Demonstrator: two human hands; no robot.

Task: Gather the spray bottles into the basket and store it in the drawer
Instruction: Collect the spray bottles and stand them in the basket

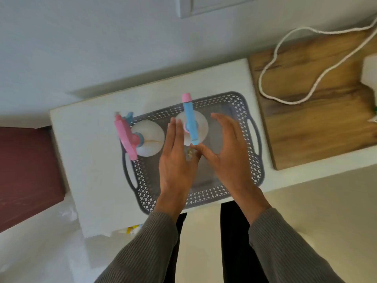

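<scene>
A grey perforated basket (240, 111) with side handles sits on a white cabinet top (87, 135). Two white spray bottles stand upright inside it: one with a pink trigger head (150, 137) at the basket's left end, one with a blue head and pink nozzle (201, 123) near the middle. My left hand (176, 160) and my right hand (226, 148) hover over the basket on either side of the blue-headed bottle, fingers spread, holding nothing. Their thumbs nearly meet just in front of that bottle.
A wooden board (318, 119) lies to the right with a white cord (271, 64) looped over it. A dark red surface (26, 172) lies to the left of the cabinet. A white wall rises behind. Small items (132, 229) lie below the cabinet's front edge.
</scene>
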